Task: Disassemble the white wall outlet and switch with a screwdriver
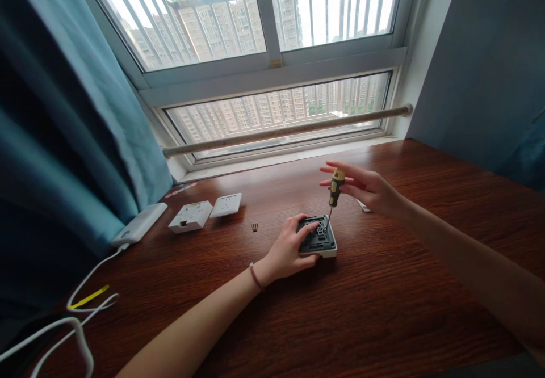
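Note:
My left hand (292,247) grips a wall socket (318,246) that lies on the table with its dark back up and a white rim below. Its fingers rest over the back and the thumb presses along the near side. In my right hand (361,188) is a screwdriver (336,188) with a yellow and black handle, held between thumb and fingers, some of them stretched out. The screwdriver is tilted slightly and its tip meets the right part of the socket's back. A few small screws (254,227) lie on the table to the left of my left hand.
On the brown wooden table (238,310) stand a white mounting box (190,217) and a white socket faceplate (227,205). A white power strip (140,225) with a cable (96,264) and a yellow strip (89,297) are at left. A white piece (363,205) lies partly behind my right hand.

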Tool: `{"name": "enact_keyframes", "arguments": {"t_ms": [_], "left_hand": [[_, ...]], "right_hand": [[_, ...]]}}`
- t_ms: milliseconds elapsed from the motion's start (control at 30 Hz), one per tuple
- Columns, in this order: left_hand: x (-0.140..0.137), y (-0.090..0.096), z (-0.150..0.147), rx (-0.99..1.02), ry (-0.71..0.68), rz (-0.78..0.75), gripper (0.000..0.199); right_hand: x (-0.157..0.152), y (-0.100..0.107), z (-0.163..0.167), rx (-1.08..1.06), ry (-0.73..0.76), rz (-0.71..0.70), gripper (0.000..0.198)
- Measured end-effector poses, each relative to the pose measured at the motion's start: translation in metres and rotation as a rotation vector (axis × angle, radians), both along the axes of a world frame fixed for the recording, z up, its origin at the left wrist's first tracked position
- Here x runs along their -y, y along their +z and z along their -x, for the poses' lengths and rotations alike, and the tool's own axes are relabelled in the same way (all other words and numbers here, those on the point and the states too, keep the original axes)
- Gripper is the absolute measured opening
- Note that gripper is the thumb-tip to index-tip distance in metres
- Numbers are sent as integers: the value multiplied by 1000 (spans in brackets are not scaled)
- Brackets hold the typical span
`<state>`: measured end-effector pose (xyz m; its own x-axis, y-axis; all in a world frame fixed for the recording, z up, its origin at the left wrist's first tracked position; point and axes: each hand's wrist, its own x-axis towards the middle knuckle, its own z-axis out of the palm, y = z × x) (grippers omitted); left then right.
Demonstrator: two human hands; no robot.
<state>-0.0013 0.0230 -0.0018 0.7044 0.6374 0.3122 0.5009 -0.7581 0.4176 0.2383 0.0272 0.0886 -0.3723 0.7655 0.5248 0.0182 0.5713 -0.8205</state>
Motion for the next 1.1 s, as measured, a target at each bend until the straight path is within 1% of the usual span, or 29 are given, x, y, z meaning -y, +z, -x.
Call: {"name": "enact_keyframes", "arguments": {"t_ms": [33, 67, 133, 233, 267, 333, 367, 400, 433, 500, 567, 633, 700, 767, 800, 867, 933, 1000, 1067, 1100], "left_hand": [[0, 0, 0, -5, 2, 2, 67], [0, 0, 0, -10, 5, 4, 67], [0, 0, -1, -14, 9, 5, 67], [1, 0, -1, -11, 12, 4, 66], [1, 0, -1, -11, 12, 4, 66], [1, 0, -1, -11, 11, 3, 67], [1, 0, 0, -12, 11, 2, 67], [1, 0, 0, -15, 11, 0, 67], [2, 0, 0, -18, 13, -2, 67], [2, 0, 0, -23, 16, -6, 67], [2, 1, -1, -19, 20, -9, 67], [2, 1, -1, -11, 19, -11, 67], [1, 0, -1, -6, 17, -14, 67], [1, 0, -1, -4, 16, -20, 67], [2, 0, -1, -4, 17, -22, 67], [2, 0, -1, -6, 15, -26, 67], [2, 1, -1, -7, 11, -29, 66], [3, 1, -1, -4, 13, -32, 66], [4, 1, -1, 0, 22, -38, 66], [4, 1, -1, -1, 24, -41, 66]], "right_hand": [[2, 2, 1, 5, -3, -8, 41], [5, 2, 2, 13, -43, -25, 38], [10, 2, 7, 59, -212, -91, 33], [18, -2, 16, 161, -528, -231, 29], [21, -4, 19, 179, -612, -277, 27], [26, -7, 25, 197, -714, -357, 26], [28, -8, 28, 200, -731, -385, 26], [29, -10, 30, 197, -718, -392, 26], [30, -11, 32, 180, -675, -370, 24], [28, -14, 35, 90, -523, -252, 19], [22, -16, 35, -31, -339, -107, 24], [16, -17, 33, -139, -188, -7, 28], [11, -15, 28, -196, -76, 72, 30], [8, -11, 21, -196, 6, 133, 35], [8, -9, 18, -172, 30, 139, 36], [8, -4, 11, -109, 46, 104, 34], [10, 0, 8, -71, 37, 58, 31], [11, 2, 9, -77, 11, 52, 28], [12, 0, 13, -114, -79, 56, 25], [11, -3, 16, -138, -171, 43, 25]]}}
